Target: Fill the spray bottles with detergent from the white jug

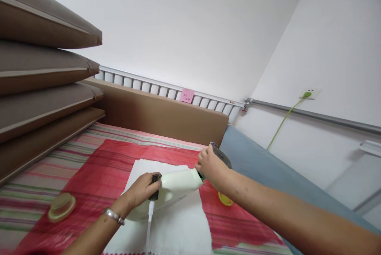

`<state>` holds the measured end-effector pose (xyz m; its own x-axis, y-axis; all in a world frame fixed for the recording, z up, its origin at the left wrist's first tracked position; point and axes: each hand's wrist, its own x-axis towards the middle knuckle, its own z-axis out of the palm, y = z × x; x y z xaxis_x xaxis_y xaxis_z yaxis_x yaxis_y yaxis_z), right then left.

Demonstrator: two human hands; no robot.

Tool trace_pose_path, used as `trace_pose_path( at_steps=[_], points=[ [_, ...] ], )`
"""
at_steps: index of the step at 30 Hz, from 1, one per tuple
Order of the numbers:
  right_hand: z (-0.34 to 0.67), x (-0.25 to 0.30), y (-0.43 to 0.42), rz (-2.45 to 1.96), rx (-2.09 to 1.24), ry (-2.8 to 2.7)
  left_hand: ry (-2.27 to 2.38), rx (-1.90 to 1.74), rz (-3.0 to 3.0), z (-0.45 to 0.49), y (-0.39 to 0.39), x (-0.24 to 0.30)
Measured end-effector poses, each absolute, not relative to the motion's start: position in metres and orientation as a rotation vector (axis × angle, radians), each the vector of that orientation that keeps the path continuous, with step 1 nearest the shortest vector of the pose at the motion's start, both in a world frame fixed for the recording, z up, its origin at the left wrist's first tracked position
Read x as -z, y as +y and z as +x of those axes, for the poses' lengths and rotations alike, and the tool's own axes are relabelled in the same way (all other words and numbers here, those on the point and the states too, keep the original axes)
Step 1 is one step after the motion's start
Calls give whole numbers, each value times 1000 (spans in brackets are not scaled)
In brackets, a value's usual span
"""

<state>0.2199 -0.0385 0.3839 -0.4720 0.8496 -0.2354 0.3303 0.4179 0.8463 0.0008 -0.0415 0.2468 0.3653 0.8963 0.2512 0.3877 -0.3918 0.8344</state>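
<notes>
Appliance: a white plastic hand-held appliance [178, 183] lies on its side on a white rectangular cloth [178, 227]. The cloth is spread over a red woven cloth [98, 175] on the striped bed cover [29, 199].
Left hand: the left hand [143, 191], silver bracelet [113, 216] at the wrist, is clamped round the black grip [154, 187] at the near end, where a white cord [149, 223] trails off.
Right hand: the right hand [210, 165] is curled over the far end, fingers closed on a dark round piece [222, 156] there. Whether that piece is attached or loose I cannot tell.
Step in hand: looks to me like work on that far-end piece, with one hand bracing the body and the other on the fitting.
Next move calls for: I'd judge a firm, unmoving left grip, so the body does not roll on the cloth while the right hand works the piece.
Close by: a small yellow object [225, 198] lies just under the right forearm, and a pale round disc [61, 206] sits well off to the left.
Around: brown cushions [44, 68] are stacked at the left. A green cable [282, 122] runs from a wall socket.
</notes>
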Motion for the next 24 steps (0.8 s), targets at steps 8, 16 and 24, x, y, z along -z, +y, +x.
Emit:
trace_pose_path(
  at_steps=[8,16,24],
  points=[
    [221,-385,-43,1036,-939,2057,1109,-936,1964,2,-44,-248],
    [273,-406,-45,1222,-691,2499,1032,-1012,1818,-13,-48,-244],
    [316,-349,-47,1786,-32,2937,1241,-1345,1212,-40,-53,-220]
  ],
)
